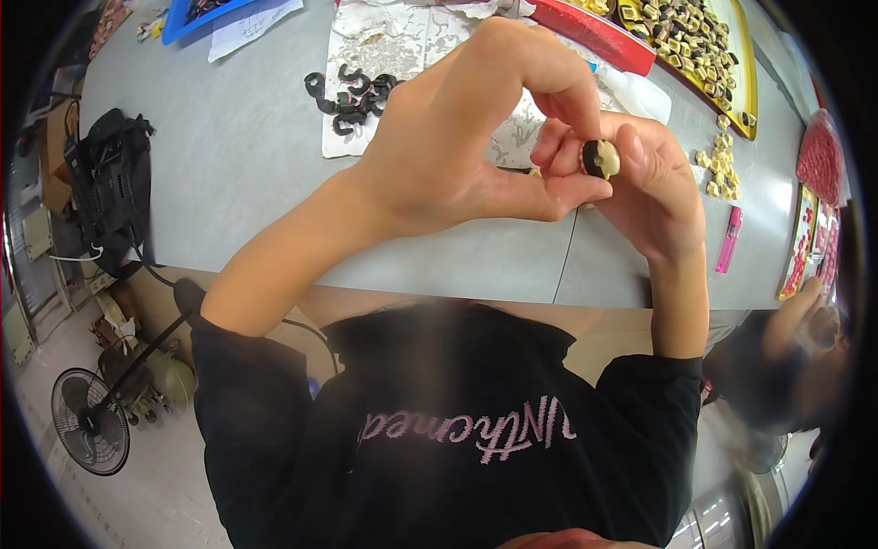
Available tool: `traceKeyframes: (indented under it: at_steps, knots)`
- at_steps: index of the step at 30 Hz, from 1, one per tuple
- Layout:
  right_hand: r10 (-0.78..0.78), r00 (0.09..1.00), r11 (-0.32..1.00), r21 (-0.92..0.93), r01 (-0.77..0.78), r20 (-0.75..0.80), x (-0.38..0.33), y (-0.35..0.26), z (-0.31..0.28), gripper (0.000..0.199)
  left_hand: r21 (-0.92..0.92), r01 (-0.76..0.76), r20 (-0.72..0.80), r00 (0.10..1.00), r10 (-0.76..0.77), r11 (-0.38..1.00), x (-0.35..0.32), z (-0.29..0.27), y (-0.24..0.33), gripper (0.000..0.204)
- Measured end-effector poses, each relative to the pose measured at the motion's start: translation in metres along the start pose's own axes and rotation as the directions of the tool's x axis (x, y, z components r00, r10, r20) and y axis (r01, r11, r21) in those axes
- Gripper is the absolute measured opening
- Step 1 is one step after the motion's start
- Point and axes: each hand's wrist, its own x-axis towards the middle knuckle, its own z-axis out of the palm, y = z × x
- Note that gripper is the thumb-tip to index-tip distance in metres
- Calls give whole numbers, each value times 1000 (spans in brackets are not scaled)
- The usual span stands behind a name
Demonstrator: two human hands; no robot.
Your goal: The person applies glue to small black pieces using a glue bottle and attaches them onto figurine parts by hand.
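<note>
A small rounded piece, cream on its face with a black band around its side [601, 159], is held up between my two hands above the table. My right hand [666, 183] has it pinched between thumb and curled fingers. From the left, my left hand [430, 151] arches over, its thumb tip under the piece and its index fingertip at the top edge. The left hand's other fingers are partly hidden. Beyond my left wrist, several black curved strips [352, 99] lie on a white stained sheet [361, 37].
Small cream and black pieces fill a yellow-rimmed tray [752, 69] at the far right; loose cream pieces [721, 169] lie nearer. A pink lighter-like stick [730, 240], white bottle [638, 96], red long box [599, 35] and blue tray [187, 26] also sit there. Another person [764, 366] works at right.
</note>
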Motion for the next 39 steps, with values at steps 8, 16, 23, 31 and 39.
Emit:
traceKeyframes:
  at_steps: [8, 16, 23, 31, 39]
  knots:
    - [28, 999, 996, 89, -25, -37, -1, 1, -1, 41, -2, 6, 61, 998, -6, 1000, -4, -3, -6, 56]
    - [-10, 993, 944, -329, -29, -114, -3, -16, 0, 40, 208, -57, 116, 993, 34, 976, 7, -9, -4, 45]
    - [-77, 982, 107, -981, -164, -173, -41, -55, -26, 21, 498, -21, 206, 974, -95, 867, 3, 0, -8, 32]
    - [-19, 950, 130, -943, -308, -313, -43, -57, -22, 23, 549, -71, 348, 925, -151, 833, -1, 7, -8, 34]
    - [-554, 711, -22, -845, -534, -434, -70, -76, -80, 24, 524, -75, 390, 906, -162, 848, -2, 8, -8, 36]
